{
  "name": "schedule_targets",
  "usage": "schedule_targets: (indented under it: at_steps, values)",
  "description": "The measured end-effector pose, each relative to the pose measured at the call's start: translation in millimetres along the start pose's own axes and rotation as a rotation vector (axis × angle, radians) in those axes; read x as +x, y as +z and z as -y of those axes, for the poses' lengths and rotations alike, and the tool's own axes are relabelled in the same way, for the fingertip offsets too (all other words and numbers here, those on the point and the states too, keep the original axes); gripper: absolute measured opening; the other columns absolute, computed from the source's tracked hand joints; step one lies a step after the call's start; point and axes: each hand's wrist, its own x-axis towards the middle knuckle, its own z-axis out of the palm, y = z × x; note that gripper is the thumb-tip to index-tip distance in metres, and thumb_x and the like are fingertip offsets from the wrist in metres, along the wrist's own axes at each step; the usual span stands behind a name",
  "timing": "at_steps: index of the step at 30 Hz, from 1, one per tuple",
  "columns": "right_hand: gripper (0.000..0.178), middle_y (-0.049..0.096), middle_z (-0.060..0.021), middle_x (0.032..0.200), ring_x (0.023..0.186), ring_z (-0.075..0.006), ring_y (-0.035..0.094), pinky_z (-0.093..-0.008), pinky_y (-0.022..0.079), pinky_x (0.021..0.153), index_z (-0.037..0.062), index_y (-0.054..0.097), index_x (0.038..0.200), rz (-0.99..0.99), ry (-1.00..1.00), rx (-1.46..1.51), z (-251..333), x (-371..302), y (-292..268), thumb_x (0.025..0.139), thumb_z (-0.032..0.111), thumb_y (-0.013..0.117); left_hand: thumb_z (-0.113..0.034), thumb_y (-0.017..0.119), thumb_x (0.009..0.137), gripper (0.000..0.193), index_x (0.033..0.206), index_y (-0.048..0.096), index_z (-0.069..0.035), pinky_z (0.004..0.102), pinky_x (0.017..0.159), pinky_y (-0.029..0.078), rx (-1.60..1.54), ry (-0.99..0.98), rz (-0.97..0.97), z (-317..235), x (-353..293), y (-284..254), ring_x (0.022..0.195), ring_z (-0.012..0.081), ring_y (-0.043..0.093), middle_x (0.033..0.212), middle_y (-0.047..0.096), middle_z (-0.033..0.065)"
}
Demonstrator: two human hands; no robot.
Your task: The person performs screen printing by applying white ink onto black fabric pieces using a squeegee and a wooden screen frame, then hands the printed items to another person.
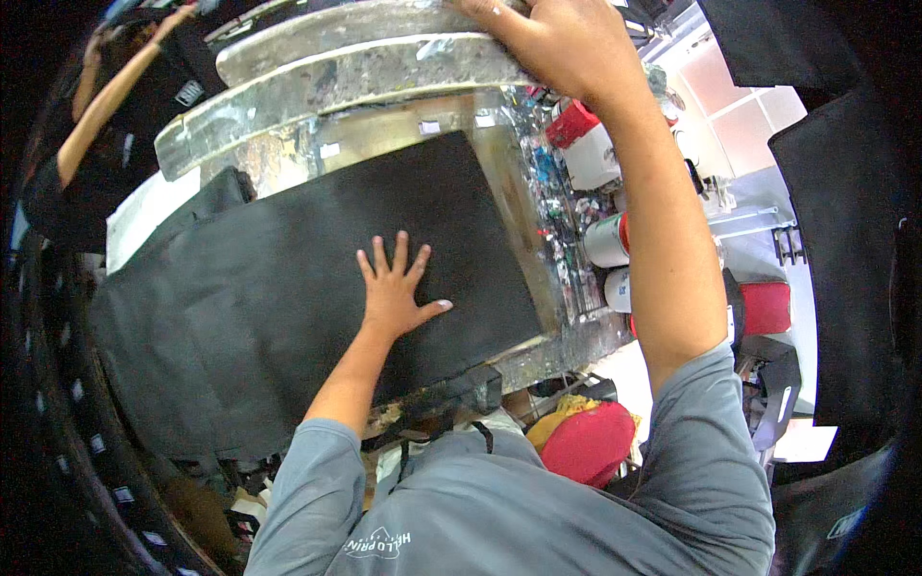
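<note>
My left hand [392, 290] lies flat with fingers spread on a large black fabric piece [259, 288]. The fabric drapes over a paint-stained board [519, 192], with some creases toward its left end. Up at the top edge of the view, my right hand [567, 46] is closed around the corner end of a thick, paint-smeared frame [365, 82], which is tilted up beyond the fabric. Part of that hand's fingers is cut off by the picture's edge. Small white tape squares [429, 127] stick to the board past the fabric.
At the upper left a person in black [125, 134] reaches with a raised arm. White tubs [607, 240] and a red container [569, 123] crowd the board's right side. Black fabric [845, 211] hangs at far right. A red cushion-like item [588, 444] sits close to my body.
</note>
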Motion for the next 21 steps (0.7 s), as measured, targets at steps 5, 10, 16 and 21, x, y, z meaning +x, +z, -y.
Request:
schedule_targets:
  at_steps: [5,10,16,21]
  values:
    - [0.081,0.075,-0.0232,0.091,0.089,-0.0363,0.072,-0.0493,0.055,0.083,-0.0011,0.076,0.092,-0.078,-0.152,-0.053,-7.1,9.7,4.4,0.101,0.073,0.046,-0.091,0.063,0.077,0.115,0.169,0.040,-0.027,0.0778,0.124,-0.005,-0.069,0.106,-0.005,-36.5,42.5,25.1,0.163,0.0559,0.005,0.180,0.016,0.0188]
    - [0.085,0.075,-0.0240,0.090,0.089,-0.0368,0.072,-0.0494,0.054,0.082,-0.0038,0.075,0.089,0.079,-0.154,0.028,-16.2,11.6,-6.4,0.102,0.074,0.044,-0.092,0.064,0.075,0.116,0.168,0.042,-0.026,0.0790,0.124,-0.005,-0.105,0.104,-0.118,-60.5,75.9,37.9,0.162,0.0568,0.009,0.179,0.020,0.0191]
    - [0.083,0.073,-0.0214,0.086,0.084,-0.0331,0.070,-0.0470,0.053,0.077,-0.0020,0.075,0.088,0.065,-0.018,-0.033,-6.1,20.2,-0.9,0.101,0.074,0.045,-0.090,0.064,0.077,0.115,0.169,0.039,-0.025,0.0803,0.123,-0.004,-0.084,0.114,-0.052,-81.2,92.9,40.2,0.161,0.0586,0.007,0.180,0.015,0.0203]
    - [0.079,0.072,-0.0186,0.078,0.078,-0.0298,0.070,-0.0451,0.054,0.073,-0.0008,0.075,0.085,-0.114,-0.184,-0.058,-13.8,17.1,10.4,0.100,0.073,0.051,-0.087,0.069,0.076,0.114,0.166,0.044,-0.021,0.0814,0.122,-0.003,-0.147,0.134,-0.112,-91.9,102.7,44.8,0.161,0.0595,0.009,0.178,0.019,0.0232]
